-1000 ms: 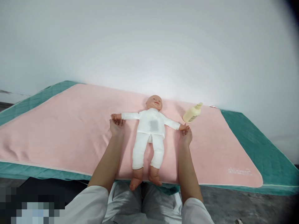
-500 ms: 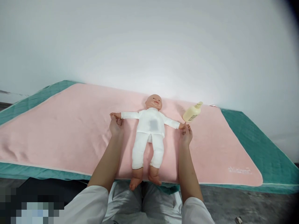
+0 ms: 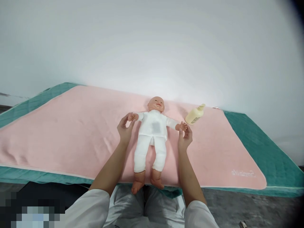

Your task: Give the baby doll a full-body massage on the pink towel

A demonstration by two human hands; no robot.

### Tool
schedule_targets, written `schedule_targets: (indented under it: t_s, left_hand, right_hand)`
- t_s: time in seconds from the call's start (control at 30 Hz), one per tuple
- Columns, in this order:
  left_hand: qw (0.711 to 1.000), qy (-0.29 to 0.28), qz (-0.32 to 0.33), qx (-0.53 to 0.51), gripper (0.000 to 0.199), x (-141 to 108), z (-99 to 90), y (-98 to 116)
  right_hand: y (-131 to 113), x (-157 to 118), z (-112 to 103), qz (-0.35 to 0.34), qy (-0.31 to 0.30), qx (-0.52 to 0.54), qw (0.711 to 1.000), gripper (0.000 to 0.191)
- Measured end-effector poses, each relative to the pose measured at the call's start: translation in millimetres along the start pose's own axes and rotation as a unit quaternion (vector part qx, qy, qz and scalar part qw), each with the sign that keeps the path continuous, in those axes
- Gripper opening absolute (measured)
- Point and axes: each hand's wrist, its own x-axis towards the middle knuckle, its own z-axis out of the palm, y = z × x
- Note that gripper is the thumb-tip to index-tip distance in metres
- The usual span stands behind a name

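On its back lies a baby doll with a white cloth body, head toward the wall and bare feet at the near edge. My left hand is closed around the doll's hand on the left side, thumb and fingers on either side of it. The doll's other hand is pinched by my right hand. Both doll arms point outward, with the sleeves bunched shorter. Just beyond my right hand stands a pale yellow pump bottle, tilted in view.
A pink blanket with wrinkles at its left covers most of a green padded mat. Behind them rises a white wall. Grey floor shows below the near edge at the right.
Both my hands have moved inward with the doll's hands, the left one more. The doll's arms, stretched wide before, now reach less far out. The bottle has stayed put.
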Motion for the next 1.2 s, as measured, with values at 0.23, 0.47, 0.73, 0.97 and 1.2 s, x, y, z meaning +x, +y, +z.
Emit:
schedule_targets:
  t_s: [0.23,0.47,0.73,0.97,1.2]
  left_hand:
    - [0.956,-0.176,0.193,0.131,0.029,-6,1.1,-7]
    - [0.885,-0.324,0.281,0.182,0.053,-1,-1.7,-5]
    - [0.839,-0.4,0.284,0.237,0.047,-2,-1.3,1]
    - [0.861,-0.414,0.22,0.196,0.037,-5,2.0,6]
    - [0.88,-0.393,0.196,0.182,0.038,-6,1.7,-1]
  right_hand:
    - [3,-8,1,-0.252,-0.137,-0.056,0.956,0.036]
    - [-9,-16,5,-0.348,-0.27,-0.038,0.897,0.043]
    - [-19,-16,8,-0.369,-0.344,-0.054,0.861,0.039]
    - [-20,-16,7,-0.294,-0.407,-0.084,0.861,0.031]
    - [-15,-18,6,-0.262,-0.377,-0.067,0.886,0.03]
